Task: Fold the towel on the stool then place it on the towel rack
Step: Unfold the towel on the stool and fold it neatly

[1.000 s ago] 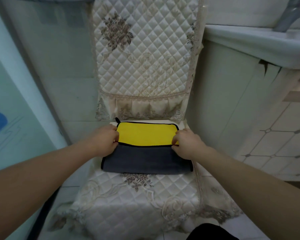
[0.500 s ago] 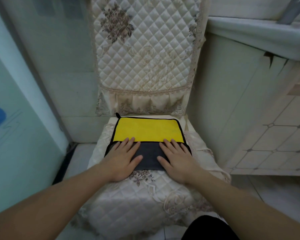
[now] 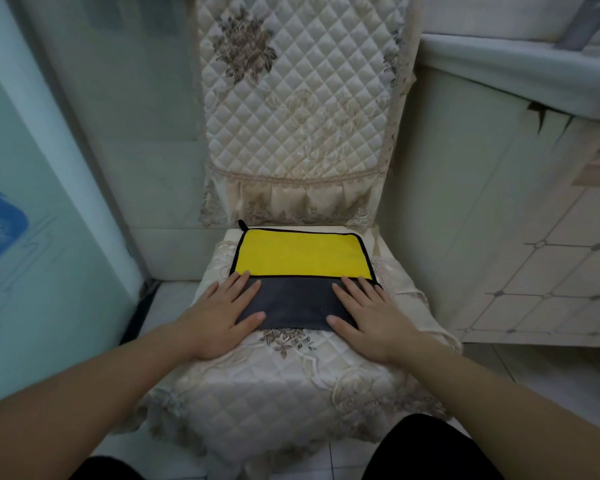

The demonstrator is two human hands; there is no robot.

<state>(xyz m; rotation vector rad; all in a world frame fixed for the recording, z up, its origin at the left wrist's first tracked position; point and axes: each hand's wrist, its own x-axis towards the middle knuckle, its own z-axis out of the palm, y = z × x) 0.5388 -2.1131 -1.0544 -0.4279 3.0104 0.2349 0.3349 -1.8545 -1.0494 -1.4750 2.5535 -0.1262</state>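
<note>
A towel (image 3: 300, 261), yellow on one face and dark grey on the other with black trim, lies on the seat of a chair with a quilted cream cover (image 3: 281, 386). Its near part is folded over, so a grey band lies in front of the yellow area. My left hand (image 3: 222, 317) rests flat on the grey band's left end, fingers spread. My right hand (image 3: 368, 317) lies flat on its right end, fingers spread as well. Neither hand grips the cloth. No towel rack is in view.
The chair's quilted backrest (image 3: 298, 98) rises behind the seat. A white sink counter (image 3: 520, 74) juts out at the upper right above a cabinet. A frosted glass panel (image 3: 39, 220) stands at the left. Tiled floor (image 3: 534, 375) surrounds the chair.
One second ago both hands pinched the fold line at the towel's sides. They have let go and now lie flat on the grey band, having slid apart toward its ends.
</note>
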